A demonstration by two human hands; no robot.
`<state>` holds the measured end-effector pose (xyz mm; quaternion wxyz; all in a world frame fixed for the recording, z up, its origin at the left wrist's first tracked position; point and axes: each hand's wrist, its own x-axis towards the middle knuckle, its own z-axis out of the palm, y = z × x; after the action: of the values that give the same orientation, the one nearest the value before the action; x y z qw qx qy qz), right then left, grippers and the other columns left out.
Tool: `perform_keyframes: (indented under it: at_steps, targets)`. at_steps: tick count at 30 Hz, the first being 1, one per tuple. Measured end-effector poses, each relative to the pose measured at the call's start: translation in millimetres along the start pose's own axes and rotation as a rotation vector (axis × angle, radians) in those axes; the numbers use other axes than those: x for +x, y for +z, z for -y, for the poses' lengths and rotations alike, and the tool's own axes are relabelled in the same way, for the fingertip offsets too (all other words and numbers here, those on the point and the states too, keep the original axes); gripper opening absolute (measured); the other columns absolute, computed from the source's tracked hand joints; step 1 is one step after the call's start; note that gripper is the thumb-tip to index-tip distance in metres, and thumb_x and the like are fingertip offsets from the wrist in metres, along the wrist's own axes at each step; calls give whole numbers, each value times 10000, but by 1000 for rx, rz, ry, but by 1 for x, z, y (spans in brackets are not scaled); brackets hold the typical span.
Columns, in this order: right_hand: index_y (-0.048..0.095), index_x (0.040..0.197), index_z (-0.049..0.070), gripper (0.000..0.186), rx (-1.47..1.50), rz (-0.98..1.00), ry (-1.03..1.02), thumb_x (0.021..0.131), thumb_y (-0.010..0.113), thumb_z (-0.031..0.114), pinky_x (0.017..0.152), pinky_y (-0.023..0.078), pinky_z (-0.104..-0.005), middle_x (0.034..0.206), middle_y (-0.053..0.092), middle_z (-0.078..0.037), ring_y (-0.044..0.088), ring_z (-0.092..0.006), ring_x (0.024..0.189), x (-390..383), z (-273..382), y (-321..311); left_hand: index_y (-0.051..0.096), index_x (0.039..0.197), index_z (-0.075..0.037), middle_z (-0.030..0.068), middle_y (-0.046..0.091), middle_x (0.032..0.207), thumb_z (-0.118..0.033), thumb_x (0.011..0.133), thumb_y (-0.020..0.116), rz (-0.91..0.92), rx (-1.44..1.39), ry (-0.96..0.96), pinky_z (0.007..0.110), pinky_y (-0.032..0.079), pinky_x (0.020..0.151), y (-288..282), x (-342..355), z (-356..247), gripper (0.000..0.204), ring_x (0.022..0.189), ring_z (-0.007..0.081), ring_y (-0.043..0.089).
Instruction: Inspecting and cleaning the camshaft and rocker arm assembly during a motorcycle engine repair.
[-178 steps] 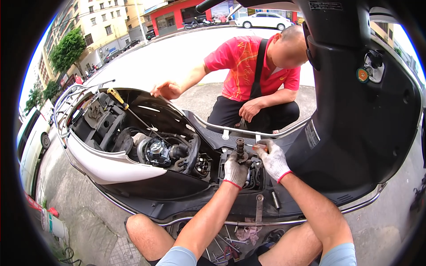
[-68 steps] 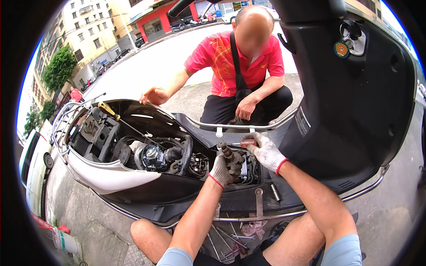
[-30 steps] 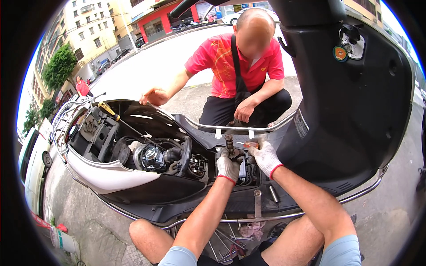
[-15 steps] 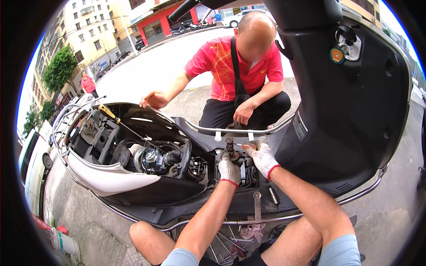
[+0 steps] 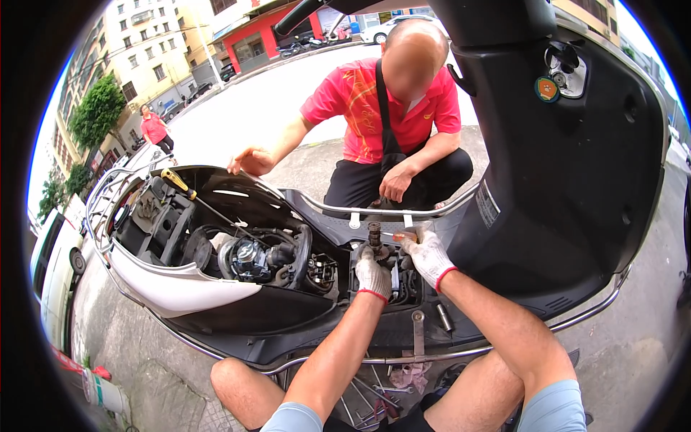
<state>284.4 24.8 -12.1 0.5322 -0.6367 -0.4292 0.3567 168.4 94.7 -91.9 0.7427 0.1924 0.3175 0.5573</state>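
In a white knitted glove, my left hand (image 5: pixel 372 277) is closed around a dark, greasy metal part (image 5: pixel 374 233), a ridged cylinder held upright above the open floorboard bay of the scooter (image 5: pixel 180 288). My right hand (image 5: pixel 429 261), gloved the same way, grips a small screwdriver (image 5: pixel 407 235) by its orange handle. Its thin shaft points left and its tip meets the side of the metal part, or comes very close. My fingers hide the lower end of the part. To the left, the exposed engine (image 5: pixel 248 258) sits in the uncovered body.
A person in a red shirt (image 5: pixel 360 115) crouches across the scooter, one hand on its body edge. A yellow-handled screwdriver (image 5: pixel 176 181) leans in the rear bay. A wrench (image 5: pixel 418 335) and a metal socket (image 5: pixel 445 317) lie on the footboard. Several tools (image 5: pixel 371 403) lie below.
My hands, the metal part and the screwdriver keep nearly the same place. In the background, a walking person in red has come closer and slightly right.
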Motion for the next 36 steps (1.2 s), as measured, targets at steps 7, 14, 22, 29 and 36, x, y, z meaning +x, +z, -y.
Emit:
perform_keyframes:
  at_steps: [7,14,22,29,36]
  targets:
    - [662,1136,-20,364,-109,-22,-9,929,705,276,680,528,-341,908,718,-132,664,-183,750,5,-9,-3,568,940,-106,48,583,814,-152,995,460,15,12,-7,365,451,687,4,-2,-2,130,793,246,622]
    - [649,1160,-5,364,-274,1,-58,936,685,281,719,541,-376,921,720,-179,713,-248,784,-8,9,-20,570,984,-121,36,593,804,-217,1016,465,-80,-1,-1,358,465,644,5,4,-8,146,769,227,632]
    - [667,1163,-6,468,-280,69,-47,919,674,393,889,509,-434,1051,703,-276,677,-392,1029,0,-19,-28,559,928,-90,63,605,732,-223,1043,404,-142,-75,23,347,447,593,-7,34,-11,234,722,246,643]
    - [642,1159,-35,390,-266,63,-82,925,726,266,514,499,-280,827,648,-64,592,-109,583,-2,-18,-30,565,916,-86,70,622,736,-209,1034,410,-165,-103,-5,334,432,588,0,27,-17,231,721,239,640]
    - [636,1166,-39,418,-257,84,-61,919,733,283,518,498,-280,830,655,-67,592,-105,575,-6,-4,-31,575,911,-85,74,629,741,-203,1029,406,-160,-66,-3,336,436,594,-2,26,-18,238,723,243,642]
